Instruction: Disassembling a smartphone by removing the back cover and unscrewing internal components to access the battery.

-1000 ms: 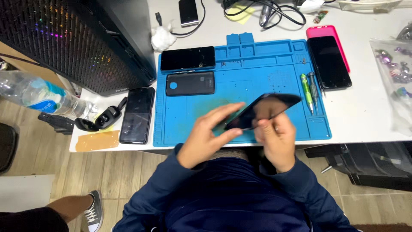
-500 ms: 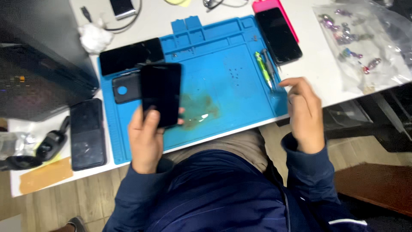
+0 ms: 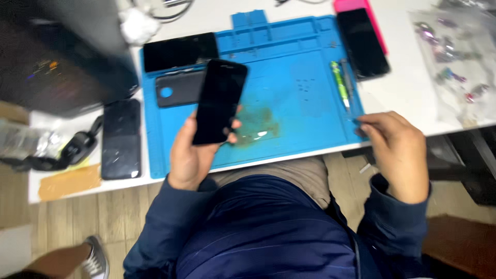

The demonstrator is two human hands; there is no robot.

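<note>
A black phone (image 3: 219,102) was gripped at its lower end by the left hand (image 3: 194,152), fingers closed around it, above the blue mat (image 3: 305,111) at frame centre. Its long axis was nearly upright, top tilted slightly right. The right hand (image 3: 398,150) was curled at the mat's right edge; whether its fingers held anything could not be told.

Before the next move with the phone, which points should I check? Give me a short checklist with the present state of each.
1. Left hand holds the black phone firmly: ok, its fingers wrap the lower part.
2. Phone is above the blue mat, not past the table edge: ok.
3. Right hand is free to help: cannot tell; it rests at the mat's right edge, fingertips blurred.
4. Green tool is near the right hand: ok.
5. Phone screen is intact: cannot tell, picture blurred.
</note>
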